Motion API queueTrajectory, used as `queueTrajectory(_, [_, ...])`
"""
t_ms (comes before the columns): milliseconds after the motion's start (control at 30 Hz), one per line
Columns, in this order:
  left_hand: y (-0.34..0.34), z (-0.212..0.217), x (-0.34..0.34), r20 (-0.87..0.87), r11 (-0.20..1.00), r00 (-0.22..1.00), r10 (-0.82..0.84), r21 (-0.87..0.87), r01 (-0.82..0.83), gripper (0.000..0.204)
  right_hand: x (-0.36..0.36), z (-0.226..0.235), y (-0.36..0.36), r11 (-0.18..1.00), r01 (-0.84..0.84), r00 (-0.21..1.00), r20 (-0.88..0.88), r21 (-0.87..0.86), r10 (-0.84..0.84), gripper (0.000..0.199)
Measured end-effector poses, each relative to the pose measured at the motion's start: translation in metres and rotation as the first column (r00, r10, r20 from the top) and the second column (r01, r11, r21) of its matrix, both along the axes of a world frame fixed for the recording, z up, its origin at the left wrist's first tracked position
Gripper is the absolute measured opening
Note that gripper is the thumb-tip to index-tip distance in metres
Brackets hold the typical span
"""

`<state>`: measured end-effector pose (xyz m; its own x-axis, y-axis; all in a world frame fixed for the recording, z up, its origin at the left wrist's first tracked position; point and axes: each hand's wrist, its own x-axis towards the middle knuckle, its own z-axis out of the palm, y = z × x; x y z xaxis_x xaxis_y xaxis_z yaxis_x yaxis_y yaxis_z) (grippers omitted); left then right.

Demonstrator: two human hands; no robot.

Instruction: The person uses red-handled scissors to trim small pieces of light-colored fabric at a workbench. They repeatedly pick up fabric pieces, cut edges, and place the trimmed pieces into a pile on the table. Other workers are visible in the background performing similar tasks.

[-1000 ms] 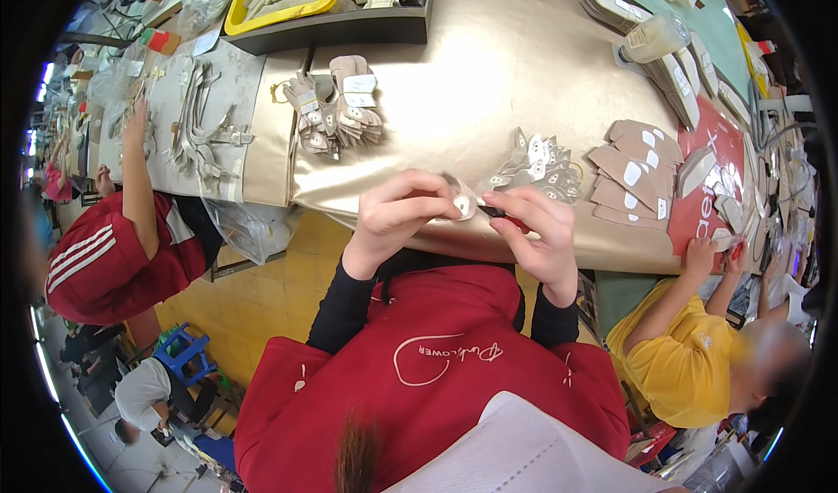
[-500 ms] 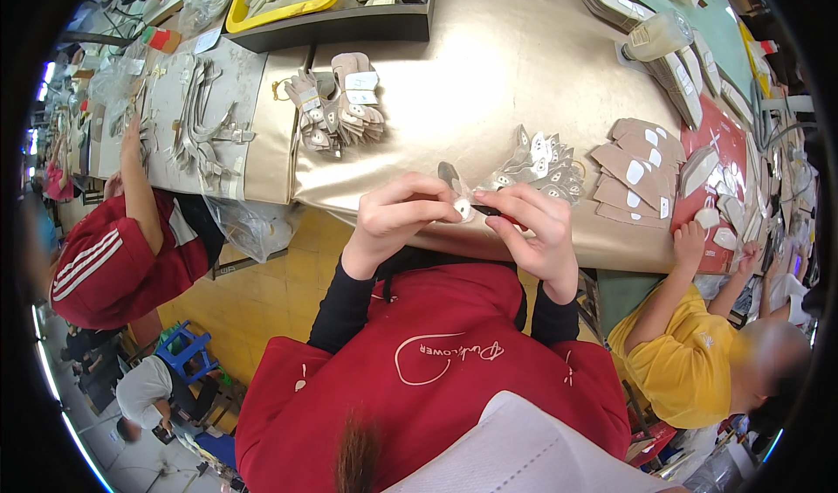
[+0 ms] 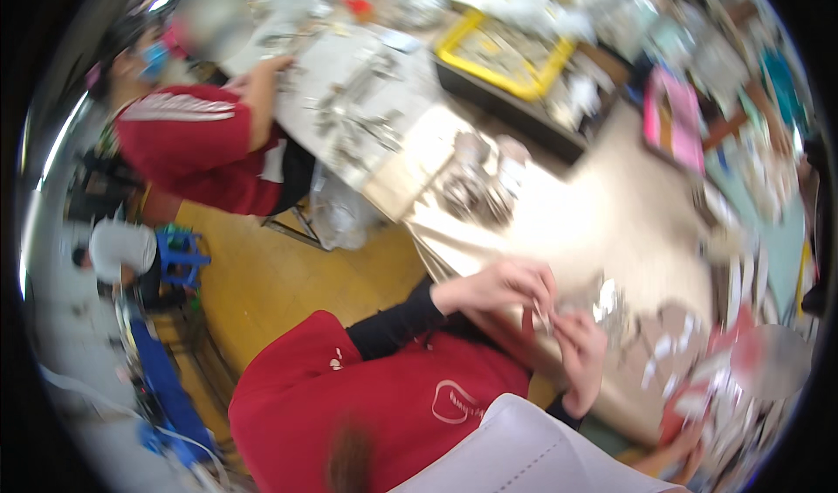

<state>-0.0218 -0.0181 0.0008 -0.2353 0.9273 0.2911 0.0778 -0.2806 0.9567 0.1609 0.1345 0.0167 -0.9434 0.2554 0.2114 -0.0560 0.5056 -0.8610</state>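
Note:
Both my hands are raised close together at the table's near edge, and motion blurs them. My left hand [image 3: 502, 287] is closed, pinching a small light piece [image 3: 541, 322] between its fingertips. Against that piece, the fingers of my right hand [image 3: 580, 343] are closed too; what they hold is too smeared to make out. Just beyond my right hand lies a fanned heap of small greyish pieces [image 3: 608, 303]. Brown flat pieces with white labels [image 3: 668, 340] are spread to its right. Farther off sit bundles of greyish pieces [image 3: 476, 183].
A yellow tray [image 3: 449, 52] of strips rests in a dark box [image 3: 497, 109] at the back. A pink container [image 3: 685, 122] stands right of it. At left a person in red [image 3: 188, 148] works by the table; another person's hand [image 3: 685, 445] shows at lower right.
The whole view has swung to the left and blurred, so the table appears tilted. My hands stay together around the small piece. A dark thin thing seen earlier at my right fingers is now indistinct.

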Motion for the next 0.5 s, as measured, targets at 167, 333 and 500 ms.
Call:
queueTrajectory(167, [0.006,-0.005,0.0,0.237,0.999,0.971,-0.037,0.005,0.037,0.009,-0.006,-0.007,0.0,0.99,-0.002,0.999,-0.038,-0.138,-0.003,0.026])
queueTrajectory(333, [0.01,-0.005,0.004,0.38,1.0,0.925,-0.017,-0.01,0.023,0.008,-0.012,-0.024,-0.012,0.985,0.111,0.982,-0.138,-0.132,-0.13,0.02])
queueTrajectory(500, [0.013,-0.002,0.006,0.313,0.999,0.949,0.028,0.016,-0.034,0.007,-0.015,-0.033,-0.032,0.95,0.242,0.936,-0.211,-0.195,-0.282,0.019])
